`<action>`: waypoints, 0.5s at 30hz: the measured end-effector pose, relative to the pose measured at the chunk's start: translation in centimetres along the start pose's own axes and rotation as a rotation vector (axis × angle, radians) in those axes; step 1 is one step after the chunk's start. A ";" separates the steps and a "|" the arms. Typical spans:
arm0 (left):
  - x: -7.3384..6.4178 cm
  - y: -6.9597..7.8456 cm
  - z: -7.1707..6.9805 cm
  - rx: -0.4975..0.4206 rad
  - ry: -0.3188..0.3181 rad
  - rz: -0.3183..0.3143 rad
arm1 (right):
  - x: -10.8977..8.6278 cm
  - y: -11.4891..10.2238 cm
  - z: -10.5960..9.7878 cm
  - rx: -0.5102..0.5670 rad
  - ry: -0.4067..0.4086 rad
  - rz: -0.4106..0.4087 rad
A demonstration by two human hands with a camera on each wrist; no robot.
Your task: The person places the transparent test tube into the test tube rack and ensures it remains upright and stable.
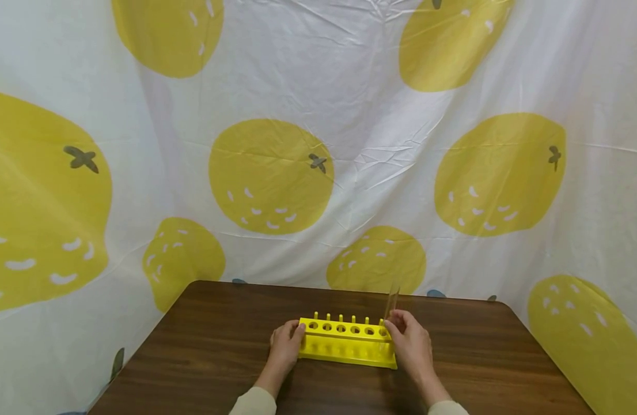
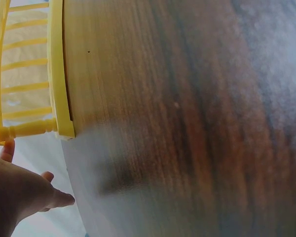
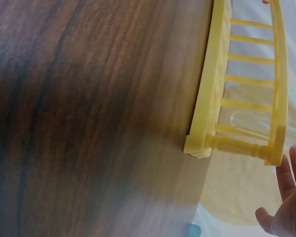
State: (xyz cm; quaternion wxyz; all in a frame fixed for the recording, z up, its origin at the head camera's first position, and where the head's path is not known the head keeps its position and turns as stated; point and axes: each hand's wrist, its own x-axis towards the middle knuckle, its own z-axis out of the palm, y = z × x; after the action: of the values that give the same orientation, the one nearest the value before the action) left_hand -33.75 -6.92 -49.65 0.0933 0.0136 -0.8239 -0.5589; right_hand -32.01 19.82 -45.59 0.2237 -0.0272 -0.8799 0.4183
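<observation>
A yellow test tube rack (image 1: 344, 346) stands upright on the table, with a row of round holes along its top and pegs behind. At the rack's left end, my left hand (image 1: 285, 346) holds the top corner, its thumb at the front. My right hand (image 1: 414, 343) pinches a clear test tube (image 1: 393, 297) at the right end. The tube leans slightly and passes down through the end hole. In the right wrist view its rounded bottom (image 3: 235, 119) shows between the rack's top and base. My left lower fingers (image 2: 59, 198) hang free of the rack.
The dark wood-grain table (image 1: 220, 328) has rounded far corners. Behind it and at both sides hangs a white cloth (image 1: 277, 86) printed with big yellow lemons.
</observation>
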 end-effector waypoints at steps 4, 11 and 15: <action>0.0 0.0 0.0 -0.001 -0.005 -0.004 | -0.1 0.1 0.2 -0.014 -0.003 0.001; 0.0 0.1 0.0 -0.004 -0.001 -0.002 | 0.1 0.7 0.5 -0.064 -0.002 -0.043; 0.0 0.0 0.0 -0.005 -0.001 0.001 | 0.1 1.1 0.7 -0.082 -0.002 -0.081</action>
State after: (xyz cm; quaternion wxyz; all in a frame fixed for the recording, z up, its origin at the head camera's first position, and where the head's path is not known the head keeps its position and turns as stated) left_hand -33.70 -6.91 -49.62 0.0932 0.0128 -0.8224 -0.5611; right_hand -32.56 20.09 -46.79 0.2382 0.0001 -0.8969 0.3726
